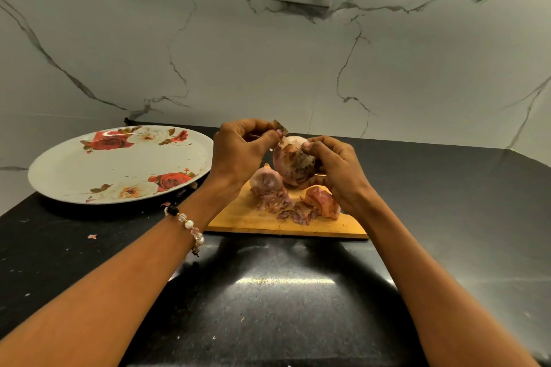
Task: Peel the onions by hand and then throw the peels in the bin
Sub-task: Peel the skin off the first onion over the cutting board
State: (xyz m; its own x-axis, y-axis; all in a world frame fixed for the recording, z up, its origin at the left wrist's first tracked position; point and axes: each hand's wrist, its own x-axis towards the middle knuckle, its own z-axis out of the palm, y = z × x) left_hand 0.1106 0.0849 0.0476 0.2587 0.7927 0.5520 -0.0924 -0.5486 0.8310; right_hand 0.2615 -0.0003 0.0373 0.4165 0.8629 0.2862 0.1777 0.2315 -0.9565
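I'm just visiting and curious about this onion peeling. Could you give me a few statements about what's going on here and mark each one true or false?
1. The right hand holds the onion above the wooden board. True.
2. The left hand lies flat on the counter. False: it is raised and pinches a strip of peel at the top of the onion.
3. The flowered plate is heaped with peels. False: nothing lies on it.
4. Loose peels lie on the board. True.
5. A beaded bracelet is on the right wrist. False: it is on the left wrist.
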